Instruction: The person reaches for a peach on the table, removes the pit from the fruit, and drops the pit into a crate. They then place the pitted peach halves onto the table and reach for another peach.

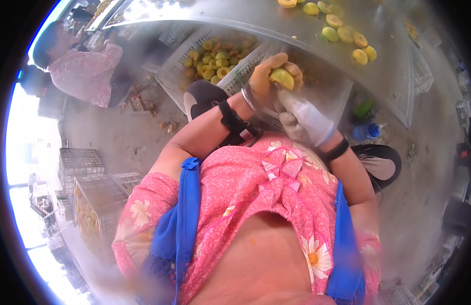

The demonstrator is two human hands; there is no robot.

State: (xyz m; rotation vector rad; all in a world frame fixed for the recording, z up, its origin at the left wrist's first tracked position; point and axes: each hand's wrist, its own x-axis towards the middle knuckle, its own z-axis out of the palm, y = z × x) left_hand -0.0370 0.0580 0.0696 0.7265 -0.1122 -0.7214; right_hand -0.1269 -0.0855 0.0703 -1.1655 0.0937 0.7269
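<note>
My left hand, in what looks like a yellowish glove, is closed around a yellow-green fruit half that resembles an apricot or plum. Close below it, my right hand wears a white glove and has its fingers curled in. Blur hides whatever those fingers grip. Both hands are in front of my body, over the pale crates. Just beyond my left hand, a white plastic crate holds many yellow-green fruits, several of them cut open.
A metal table stretches across the top with several fruit halves on it. A blue bottle stands on the floor to the right. Another person sits at upper left. Wire crates stand at left.
</note>
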